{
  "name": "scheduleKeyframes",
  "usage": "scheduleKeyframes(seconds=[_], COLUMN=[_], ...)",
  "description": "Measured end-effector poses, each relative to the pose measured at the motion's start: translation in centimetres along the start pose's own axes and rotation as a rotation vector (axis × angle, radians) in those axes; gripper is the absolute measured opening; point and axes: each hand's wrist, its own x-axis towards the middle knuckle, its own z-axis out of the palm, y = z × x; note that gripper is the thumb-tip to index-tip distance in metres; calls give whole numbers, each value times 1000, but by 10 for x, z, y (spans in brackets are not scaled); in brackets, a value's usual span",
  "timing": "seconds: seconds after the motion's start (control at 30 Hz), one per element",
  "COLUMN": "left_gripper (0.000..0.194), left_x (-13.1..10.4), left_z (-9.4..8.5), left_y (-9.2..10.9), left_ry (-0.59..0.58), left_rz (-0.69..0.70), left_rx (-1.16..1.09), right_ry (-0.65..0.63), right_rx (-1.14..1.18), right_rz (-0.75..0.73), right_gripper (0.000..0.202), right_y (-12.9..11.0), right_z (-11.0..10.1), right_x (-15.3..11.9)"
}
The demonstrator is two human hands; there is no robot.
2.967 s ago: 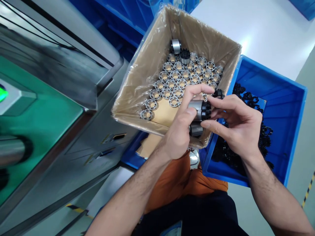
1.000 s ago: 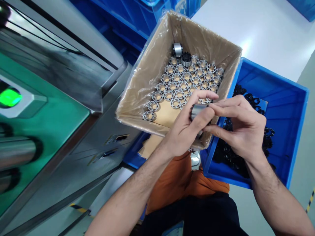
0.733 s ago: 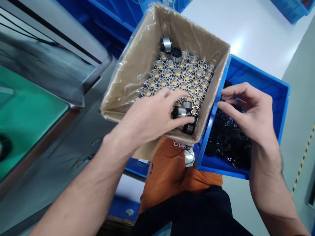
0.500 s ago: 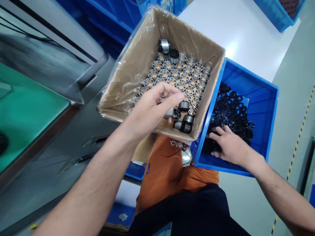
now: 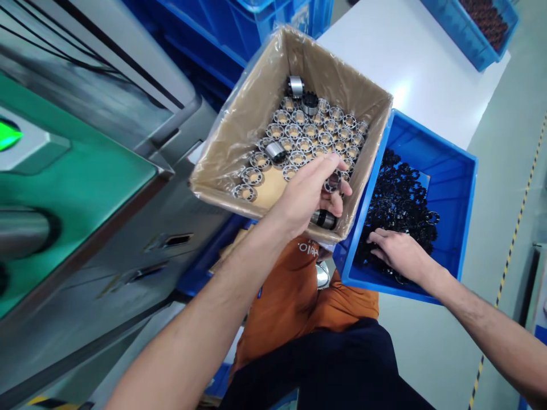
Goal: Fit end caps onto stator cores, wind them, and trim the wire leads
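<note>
A cardboard box (image 5: 239,119) lined with clear plastic holds rows of metal rings (image 5: 293,131). My left hand (image 5: 316,188) is inside its right part, fingers curled round a metal ring piece (image 5: 332,182). Below that hand a dark-banded metal cylinder (image 5: 325,220) lies on its side. Another cylinder (image 5: 274,151) lies tilted on the rings at the left, and two more (image 5: 296,86) are near the back corner. To the right, a blue bin (image 5: 453,210) contains many black rings (image 5: 401,196). My right hand (image 5: 395,250) rests among them, fingers bent together; what they pinch is too small to name.
A white table (image 5: 384,51) carries a blue bin of brown parts (image 5: 489,25) at the top right. Blue crates (image 5: 213,28) stand behind the box. A green-topped machine (image 5: 85,182) fills the left side.
My left hand has moved right inside the box. A cylinder now lies on the rings at the left. My right hand's fingers have drawn together among the black rings. The view has shifted.
</note>
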Motion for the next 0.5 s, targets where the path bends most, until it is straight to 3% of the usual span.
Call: scheduleKeyframes(seconds=[0.2, 0.4, 0.5], left_gripper=[76, 77, 69], left_x=[-2, -2, -4], left_z=[4, 6, 6], left_y=[-2, -5, -7], left_ry=[-47, -48, -64], left_rz=[70, 121, 139], left_rx=[149, 181, 175], right_ry=[236, 550, 768], right_rx=[238, 460, 694], right_rz=[24, 93, -15], right_gripper=[44, 42, 42], right_y=[16, 9, -11], right_z=[-10, -22, -39], right_x=[-8, -10, 1])
